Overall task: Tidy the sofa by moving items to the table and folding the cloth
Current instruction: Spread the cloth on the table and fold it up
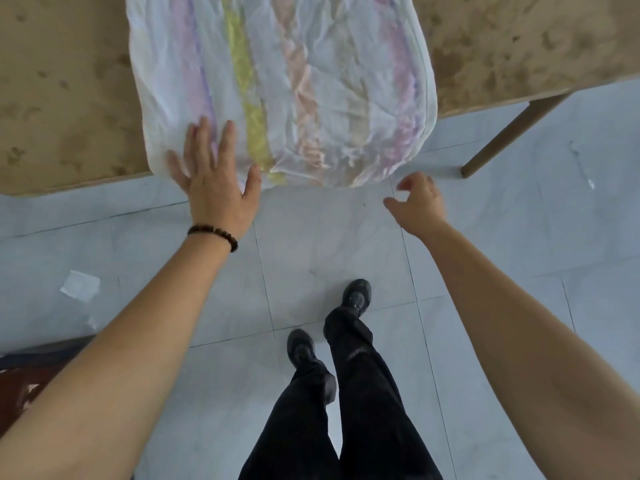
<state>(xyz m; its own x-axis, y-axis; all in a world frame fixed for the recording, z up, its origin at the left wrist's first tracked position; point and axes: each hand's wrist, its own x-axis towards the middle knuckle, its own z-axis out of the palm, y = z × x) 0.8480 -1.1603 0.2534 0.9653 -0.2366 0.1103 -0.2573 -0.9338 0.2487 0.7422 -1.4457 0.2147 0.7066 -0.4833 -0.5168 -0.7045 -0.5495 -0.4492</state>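
Nearest, the right hand (417, 199) hovers over the pale tiled floor (329, 237), fingers loosely curled, holding nothing. Beside it, the left hand (214, 188), fingers spread, presses flat on the near edge of a thin white cloth with pastel stripes (304, 81). The cloth stretches away beyond both hands across the tan speckled counter (62, 98). It is already on the counter, but folding looks unfinished. No containers show.

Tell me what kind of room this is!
Probably a room in a home, though I can't be sure: a striped cloth lies spread on a tan table, the left hand rests flat on it, and the floor is pale tile.
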